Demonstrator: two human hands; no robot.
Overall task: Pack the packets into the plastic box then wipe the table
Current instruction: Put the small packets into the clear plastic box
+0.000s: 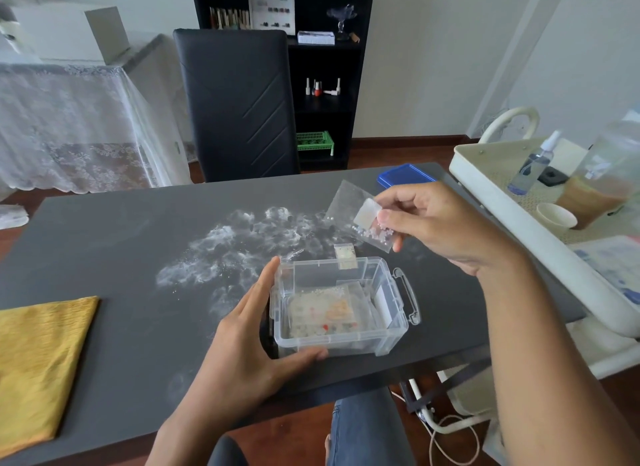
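Observation:
A clear plastic box (391, 313) stands open near the front edge of the dark table (121, 257), with several packets (325, 309) lying inside. My left hand (249, 347) grips the box's left front corner. My right hand (440, 226) holds a clear packet of small beads (349, 212) in the air, above and behind the box. One small packet (345, 256) rests against the box's back rim. A folded yellow cloth (38, 361) lies at the table's front left. White powder smears (235, 243) cover the table's middle.
A blue lid (405, 176) lies at the table's back right. A cream trolley (502, 202) with a spray bottle (533, 167), a jar and a small cup stands close on the right. A black chair (239, 105) is behind the table.

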